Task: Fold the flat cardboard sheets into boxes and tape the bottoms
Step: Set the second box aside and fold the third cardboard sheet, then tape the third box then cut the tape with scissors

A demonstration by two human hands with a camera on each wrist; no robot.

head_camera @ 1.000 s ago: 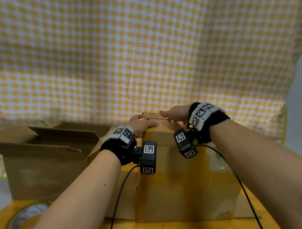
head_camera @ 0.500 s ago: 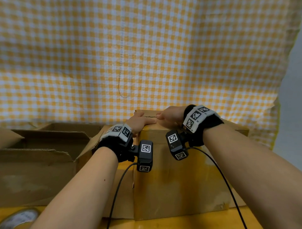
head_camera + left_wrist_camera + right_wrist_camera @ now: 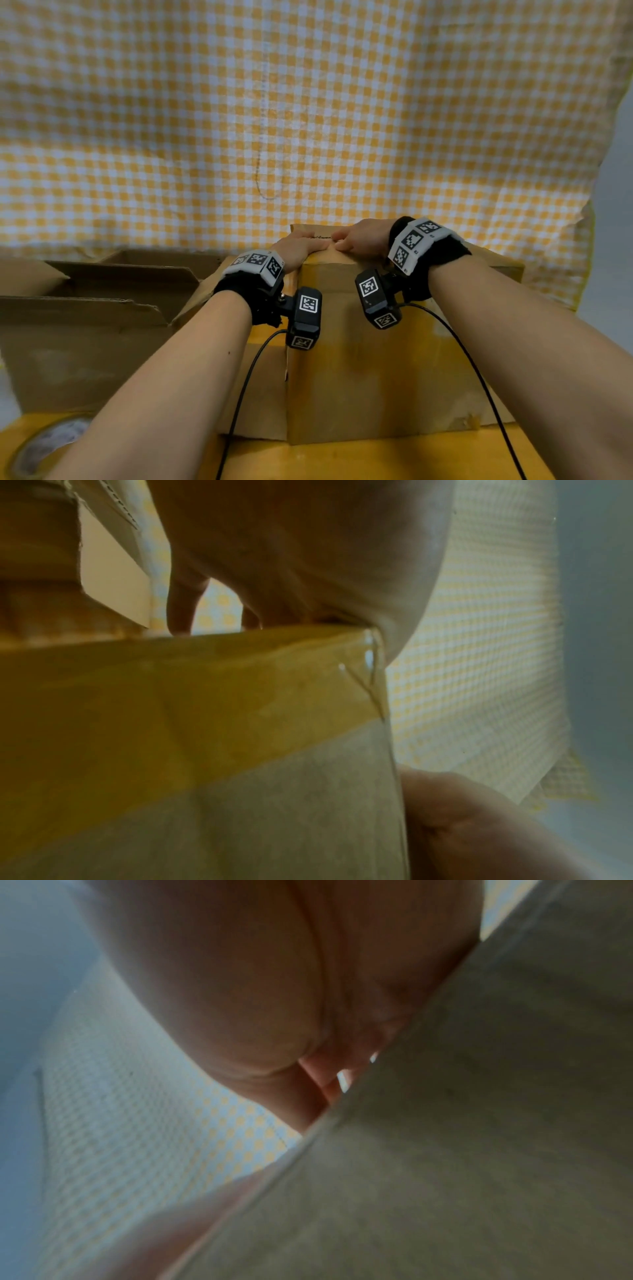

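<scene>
A brown cardboard box [image 3: 394,377] stands upright on the yellow table [image 3: 376,459]. A strip of yellowish tape [image 3: 342,274] runs over its top edge and down its front. Both hands rest on the box's top, close together. My left hand [image 3: 298,245] presses near the top's left corner, its thumb lying along the top. My right hand [image 3: 359,238] presses beside it, fingertips almost meeting the left thumb. The left wrist view shows the left hand [image 3: 308,561] arched over the taped edge [image 3: 205,683]. In the right wrist view my right hand [image 3: 257,988] lies against the box [image 3: 479,1150].
Two open cardboard boxes [image 3: 85,325] with raised flaps stand at the left, next to the taped box. A roll of tape [image 3: 44,448] lies on the table at the bottom left. A yellow-and-white checked cloth [image 3: 308,120] hangs behind everything.
My right hand has slid left along the box's top until it nearly touches the left hand. The left hand has stayed near the corner.
</scene>
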